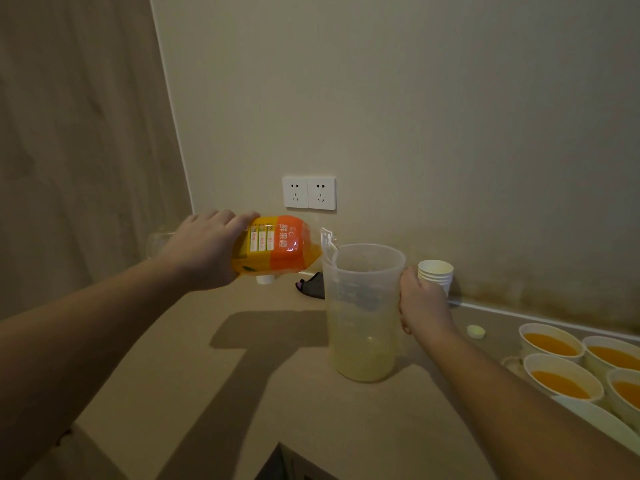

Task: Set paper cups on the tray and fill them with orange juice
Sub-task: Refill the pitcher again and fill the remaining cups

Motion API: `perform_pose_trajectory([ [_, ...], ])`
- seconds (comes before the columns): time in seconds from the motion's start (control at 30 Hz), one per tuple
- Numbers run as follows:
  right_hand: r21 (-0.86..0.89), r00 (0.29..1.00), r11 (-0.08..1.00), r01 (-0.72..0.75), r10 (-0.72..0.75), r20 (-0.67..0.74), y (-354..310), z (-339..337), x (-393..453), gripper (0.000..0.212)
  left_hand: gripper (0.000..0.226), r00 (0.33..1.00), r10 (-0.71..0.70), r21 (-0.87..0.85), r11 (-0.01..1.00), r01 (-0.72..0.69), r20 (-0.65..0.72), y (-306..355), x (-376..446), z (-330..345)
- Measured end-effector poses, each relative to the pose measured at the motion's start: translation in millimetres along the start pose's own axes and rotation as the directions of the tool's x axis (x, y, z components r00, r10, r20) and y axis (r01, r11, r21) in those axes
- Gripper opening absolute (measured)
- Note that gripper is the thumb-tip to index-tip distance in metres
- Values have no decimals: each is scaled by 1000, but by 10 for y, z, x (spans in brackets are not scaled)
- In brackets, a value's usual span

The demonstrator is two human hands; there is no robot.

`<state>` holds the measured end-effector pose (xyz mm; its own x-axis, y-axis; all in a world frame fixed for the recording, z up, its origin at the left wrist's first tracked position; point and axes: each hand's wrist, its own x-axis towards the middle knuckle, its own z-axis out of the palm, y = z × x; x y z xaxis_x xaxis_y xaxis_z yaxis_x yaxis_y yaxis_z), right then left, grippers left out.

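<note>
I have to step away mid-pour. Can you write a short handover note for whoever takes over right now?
Left hand grips the juice bottle, tipped toward the clear pitcher. Right hand holds the pitcher's handle side. The pitcher looks nearly empty.
Done: four cups filled with juice on the tray at right.
Left: refill the pitcher; spare cup stack stands behind it; the bottle cap lies on the counter.

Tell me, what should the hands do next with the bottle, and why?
Probably tip the bottle a bit more over the jug. The left hand holds it on its side with the mouth at the jug's rim, the right hand steadies the jug, and the jug holds only a little pale liquid low down. No stream shows.
</note>
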<state>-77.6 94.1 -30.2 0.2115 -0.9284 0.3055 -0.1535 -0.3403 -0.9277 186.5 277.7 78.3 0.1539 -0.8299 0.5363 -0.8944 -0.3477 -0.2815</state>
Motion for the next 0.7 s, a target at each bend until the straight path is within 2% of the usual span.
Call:
perform_pose_trajectory([
  [0.7,27,999,999,-21,22,-38,5,-9,-9,56,103,994,69,108,992,-60,-81,-45,90,-33],
])
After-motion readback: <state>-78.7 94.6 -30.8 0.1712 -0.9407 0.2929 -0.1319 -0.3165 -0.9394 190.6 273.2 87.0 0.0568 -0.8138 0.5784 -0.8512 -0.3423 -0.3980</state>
